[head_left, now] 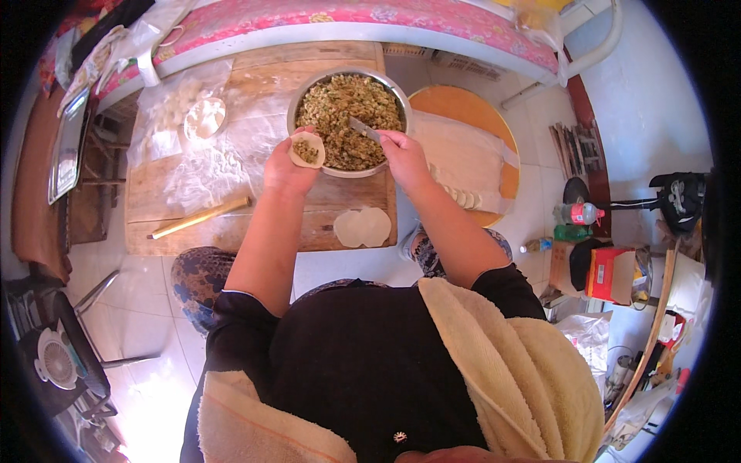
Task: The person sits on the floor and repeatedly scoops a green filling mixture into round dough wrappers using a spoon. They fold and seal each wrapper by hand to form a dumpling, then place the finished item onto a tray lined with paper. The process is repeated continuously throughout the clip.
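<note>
My left hand (290,171) cups a round dumpling wrapper (316,160) with a small heap of filling on it, beside the near left edge of a large steel bowl. My right hand (406,162) grips a flat-bladed metal spreader (365,130), its tip down in the chopped brown-green filling (347,96). The steel bowl (292,116) is well filled. Several flat wrappers (362,227) lie overlapped at the table's near right corner. To the right of my right hand, a row of folded dumplings (465,197) rests on a pale cloth, partly hidden by my forearm.
Beneath the bowl is a wooden table (324,197); a rolling pin (201,217) lies at its near left. Flour-dusted plastic sheeting (220,174) and a pale round disc (205,118) are farther left. A round board (448,99) carries the cloth (463,147). Bottles (577,214) stand right.
</note>
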Available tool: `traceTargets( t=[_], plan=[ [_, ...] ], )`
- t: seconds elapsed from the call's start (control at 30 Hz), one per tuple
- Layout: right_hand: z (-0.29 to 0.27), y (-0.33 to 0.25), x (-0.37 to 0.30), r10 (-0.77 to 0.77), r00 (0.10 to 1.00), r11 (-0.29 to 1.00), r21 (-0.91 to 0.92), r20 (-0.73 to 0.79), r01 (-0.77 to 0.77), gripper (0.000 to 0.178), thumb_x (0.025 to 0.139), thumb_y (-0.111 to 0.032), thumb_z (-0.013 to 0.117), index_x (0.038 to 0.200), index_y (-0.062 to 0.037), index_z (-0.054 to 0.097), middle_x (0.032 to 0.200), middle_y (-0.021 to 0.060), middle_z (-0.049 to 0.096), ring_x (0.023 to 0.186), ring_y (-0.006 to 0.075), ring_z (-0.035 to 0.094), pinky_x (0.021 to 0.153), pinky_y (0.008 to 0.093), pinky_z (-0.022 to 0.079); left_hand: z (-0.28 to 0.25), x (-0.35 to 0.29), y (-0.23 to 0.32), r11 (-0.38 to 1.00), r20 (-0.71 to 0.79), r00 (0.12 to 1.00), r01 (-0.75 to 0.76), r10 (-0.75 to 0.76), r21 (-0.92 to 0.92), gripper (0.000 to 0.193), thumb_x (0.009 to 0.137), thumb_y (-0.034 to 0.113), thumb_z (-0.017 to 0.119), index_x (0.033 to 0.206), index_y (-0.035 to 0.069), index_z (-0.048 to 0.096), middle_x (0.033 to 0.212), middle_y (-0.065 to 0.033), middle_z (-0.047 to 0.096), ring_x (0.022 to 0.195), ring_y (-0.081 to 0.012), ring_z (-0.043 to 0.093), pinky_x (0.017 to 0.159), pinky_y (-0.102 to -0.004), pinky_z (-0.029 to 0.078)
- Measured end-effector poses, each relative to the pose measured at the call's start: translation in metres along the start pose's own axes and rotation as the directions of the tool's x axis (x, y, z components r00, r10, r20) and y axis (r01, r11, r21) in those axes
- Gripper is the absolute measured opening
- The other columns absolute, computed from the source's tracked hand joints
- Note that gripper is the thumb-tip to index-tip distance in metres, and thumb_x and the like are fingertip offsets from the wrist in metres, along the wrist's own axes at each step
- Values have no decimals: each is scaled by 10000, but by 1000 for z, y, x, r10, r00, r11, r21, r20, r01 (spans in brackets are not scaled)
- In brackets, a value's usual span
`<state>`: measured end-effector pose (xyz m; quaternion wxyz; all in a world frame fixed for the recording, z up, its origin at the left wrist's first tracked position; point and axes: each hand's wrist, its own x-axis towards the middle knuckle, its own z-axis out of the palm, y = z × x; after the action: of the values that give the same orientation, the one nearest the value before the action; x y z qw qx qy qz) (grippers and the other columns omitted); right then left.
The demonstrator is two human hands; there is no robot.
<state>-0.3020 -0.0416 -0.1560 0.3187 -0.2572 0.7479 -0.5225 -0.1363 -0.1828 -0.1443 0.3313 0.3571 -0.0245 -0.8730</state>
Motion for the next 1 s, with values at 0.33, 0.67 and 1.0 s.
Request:
traceTargets(
  t=[0.33, 0.67, 1.0],
  plan=[
    [-11, -5, -3, 262, 921, 681, 621, 289, -388, 332, 968, -187, 478, 1262, -38, 521, 658, -65, 419, 605, 69, 401, 611, 242, 377, 1, 1, 4, 998, -29, 999, -33, 32, -53, 404, 998, 191, 213, 1222, -40, 457, 1222, -203, 543, 1138, -324, 517, 1004, -445, 423],
    [-13, -31, -28, -186, 966, 978, 132, 182, 163, 250, 923, -121, 530, 1149, -80, 629, 678, 15, 519, 634, 165, 487, 621, 326, 444, 19, 7, -13, 997, 138, 989, 59, -51, -53, 461, 1019, 241, 181, 1222, -70, 454, 1208, -208, 532, 1145, -324, 499, 1032, -447, 391],
    [-10, -50, -64, -691, 645, 413, -554, 326, 723, 369, 769, -60, 608, 1131, -119, 652, 714, 82, 480, 694, 268, 508, 621, 389, 436, 25, 3, -16, 993, 112, 991, 83, -73, -87, 454, 1019, 256, 186, 1184, -57, 470, 1191, -196, 546, 1139, -333, 496, 1041, -457, 372]
  ],
)
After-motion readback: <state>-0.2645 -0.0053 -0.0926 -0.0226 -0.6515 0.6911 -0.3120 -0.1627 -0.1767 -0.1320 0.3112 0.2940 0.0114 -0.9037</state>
